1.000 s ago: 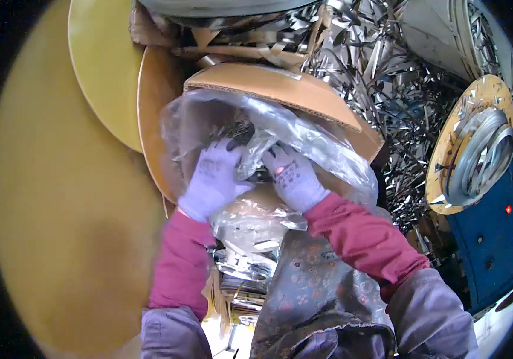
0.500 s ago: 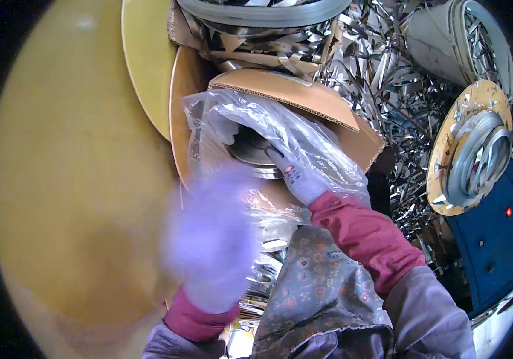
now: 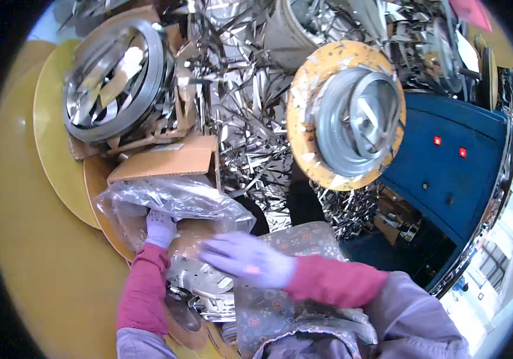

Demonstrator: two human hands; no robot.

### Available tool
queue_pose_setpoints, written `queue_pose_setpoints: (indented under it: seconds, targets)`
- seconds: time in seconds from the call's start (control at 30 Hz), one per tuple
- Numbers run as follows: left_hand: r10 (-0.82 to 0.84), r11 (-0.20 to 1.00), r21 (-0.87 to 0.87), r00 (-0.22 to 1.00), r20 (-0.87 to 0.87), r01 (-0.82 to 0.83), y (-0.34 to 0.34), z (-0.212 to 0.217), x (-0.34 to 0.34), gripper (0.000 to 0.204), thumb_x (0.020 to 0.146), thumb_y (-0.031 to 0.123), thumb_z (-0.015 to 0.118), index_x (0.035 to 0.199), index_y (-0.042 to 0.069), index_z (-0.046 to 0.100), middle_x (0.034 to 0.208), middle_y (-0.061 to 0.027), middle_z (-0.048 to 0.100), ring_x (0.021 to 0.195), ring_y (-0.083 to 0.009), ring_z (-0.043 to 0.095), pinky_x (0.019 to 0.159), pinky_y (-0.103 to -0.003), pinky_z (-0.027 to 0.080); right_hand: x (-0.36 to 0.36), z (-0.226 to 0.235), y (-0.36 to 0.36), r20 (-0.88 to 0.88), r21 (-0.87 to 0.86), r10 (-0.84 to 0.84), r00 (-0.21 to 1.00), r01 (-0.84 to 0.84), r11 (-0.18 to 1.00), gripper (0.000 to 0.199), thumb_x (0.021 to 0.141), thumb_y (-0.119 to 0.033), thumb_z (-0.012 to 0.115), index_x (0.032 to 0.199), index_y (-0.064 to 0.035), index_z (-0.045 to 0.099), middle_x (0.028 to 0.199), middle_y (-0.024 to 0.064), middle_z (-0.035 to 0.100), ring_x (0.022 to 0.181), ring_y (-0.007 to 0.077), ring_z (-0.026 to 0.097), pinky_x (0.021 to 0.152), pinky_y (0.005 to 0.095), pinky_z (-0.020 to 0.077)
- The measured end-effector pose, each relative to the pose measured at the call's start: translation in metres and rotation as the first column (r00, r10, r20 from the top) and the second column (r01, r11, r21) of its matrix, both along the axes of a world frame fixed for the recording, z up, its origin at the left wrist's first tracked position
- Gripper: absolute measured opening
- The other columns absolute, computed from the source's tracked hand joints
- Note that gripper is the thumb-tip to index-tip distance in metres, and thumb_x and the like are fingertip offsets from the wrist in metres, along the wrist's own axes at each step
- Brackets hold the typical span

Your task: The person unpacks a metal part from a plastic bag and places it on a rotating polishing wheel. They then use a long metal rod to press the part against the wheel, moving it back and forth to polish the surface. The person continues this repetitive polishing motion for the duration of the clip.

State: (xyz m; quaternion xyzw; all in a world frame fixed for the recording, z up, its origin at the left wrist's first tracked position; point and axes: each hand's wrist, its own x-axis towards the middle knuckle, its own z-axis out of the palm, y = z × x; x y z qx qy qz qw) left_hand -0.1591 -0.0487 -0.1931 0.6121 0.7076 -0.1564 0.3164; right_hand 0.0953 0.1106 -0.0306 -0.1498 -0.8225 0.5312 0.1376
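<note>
One gloved left hand point(image 3: 161, 230) reaches inside crinkled plastic point(image 3: 202, 200), grip unclear; the right hand point(image 3: 247, 258) has fingers point(image 3: 216, 253) outstretched.

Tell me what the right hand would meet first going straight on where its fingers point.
Probably the clear plastic at the near side of the cardboard box, with the wrist of the left hand beyond; depth is unclear, so the right hand might pass above both.

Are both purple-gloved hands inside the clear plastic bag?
No, only the left hand reaches into the clear plastic bag; the right hand is outside it.
</note>
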Motion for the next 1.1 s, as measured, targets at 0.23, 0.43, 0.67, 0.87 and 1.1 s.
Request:
queue_pose_setpoints:
  seconds: [0.23,0.43,0.67,0.87,1.1]
  targets:
    - [0.133,0.989,-0.083,0.984,0.118,-0.123,0.055,0.097,0.026,0.033,0.075,0.006,0.054,0.107,0.005,0.058,0.099,-0.0177,0.063,0.092,-0.0346,0.061,0.080,-0.042,0.048,0.154,-0.010,0.150,0.345,0.641,-0.810,0.474,0.512,0.572,0.082,0.061,-0.024,0.082,0.127,0.0014,0.040,0.118,0.0248,0.047,0.108,0.0402,0.047,0.092,0.0446,0.0397]
    - [0.073,0.994,-0.085,0.994,0.079,-0.066,0.086,0.241,0.039,0.034,0.074,0.007,0.055,0.109,0.006,0.058,0.100,-0.0182,0.063,0.091,-0.0338,0.061,0.079,-0.043,0.048,0.186,-0.045,0.169,0.338,0.581,-0.819,0.463,0.582,0.569,0.044,0.073,-0.020,0.071,0.112,-0.0048,0.058,0.104,0.0155,0.059,0.094,0.0328,0.058,0.082,0.0401,0.0463]
    - [-0.002,0.989,-0.147,1.000,0.031,0.007,0.158,0.415,0.096,0.039,0.070,0.017,0.067,0.108,0.008,0.061,0.088,-0.0177,0.064,0.078,-0.0345,0.063,0.070,-0.042,0.050,0.228,0.058,0.197,0.443,0.175,-0.744,0.500,0.766,0.618,0.031,0.077,-0.013,0.067,0.106,-0.0029,0.064,0.097,0.0136,0.066,0.087,0.0245,0.063,0.083,0.0335,0.0474]
    - [-0.129,0.988,-0.073,0.985,0.116,0.138,0.262,0.509,0.159,0.041,0.069,0.017,0.068,0.109,0.009,0.060,0.086,-0.0176,0.063,0.075,-0.0349,0.063,0.066,-0.042,0.051,0.298,0.168,0.207,0.434,-0.495,-0.749,0.501,0.827,0.267,0.039,0.081,-0.019,0.069,0.110,0.0063,0.061,0.098,0.0070,0.066,0.087,0.0118,0.060,0.080,0.0246,0.0470]
    - [-0.298,0.929,0.268,0.945,0.134,0.255,0.367,0.520,0.236,0.056,0.064,0.007,0.071,0.117,0.009,0.057,0.091,-0.0170,0.063,0.077,-0.0329,0.064,0.071,-0.038,0.052,0.349,0.213,0.165,0.492,-0.561,-0.747,0.446,0.819,0.120,0.049,0.078,-0.030,0.072,0.109,0.0056,0.062,0.095,0.0048,0.065,0.082,0.0087,0.058,0.074,0.0220,0.0458]
